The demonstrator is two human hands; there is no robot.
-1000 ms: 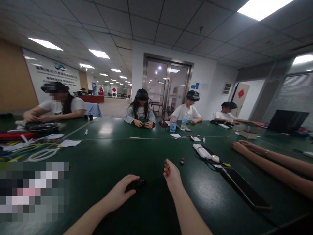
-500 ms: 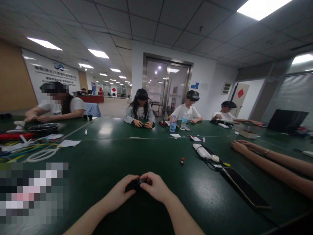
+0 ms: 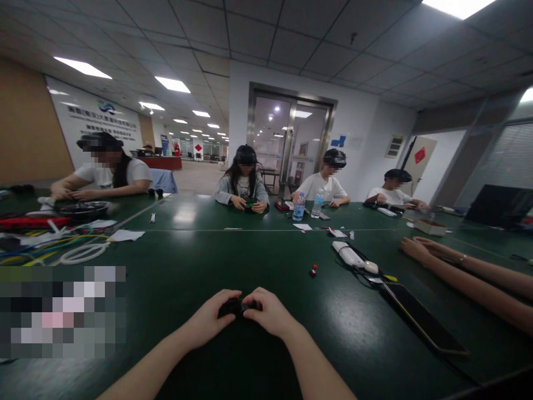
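Observation:
Near the front of the dark green table (image 3: 266, 261), my left hand (image 3: 213, 315) is closed around one end of a small black object (image 3: 236, 306). Its kind is too dark and too covered to make out. My right hand (image 3: 270, 314) pinches the other end between thumb and fingers, so both hands meet on it. A bit of dark surface also shows under the right fingers. Beyond the right hand lies a small red and black item (image 3: 313, 270), apart from both hands.
On the right are a white power strip (image 3: 348, 254), a white rounded item (image 3: 370, 267), a phone-like dark slab (image 3: 422, 316) and another person's forearms (image 3: 466, 272). Cables (image 3: 83, 254) heap at left. Two bottles (image 3: 298, 208) stand near people seated opposite.
The camera view has shifted slightly, moving the scene a little right and up. My hands stay on the black object, with the right fingers shifted slightly around it.

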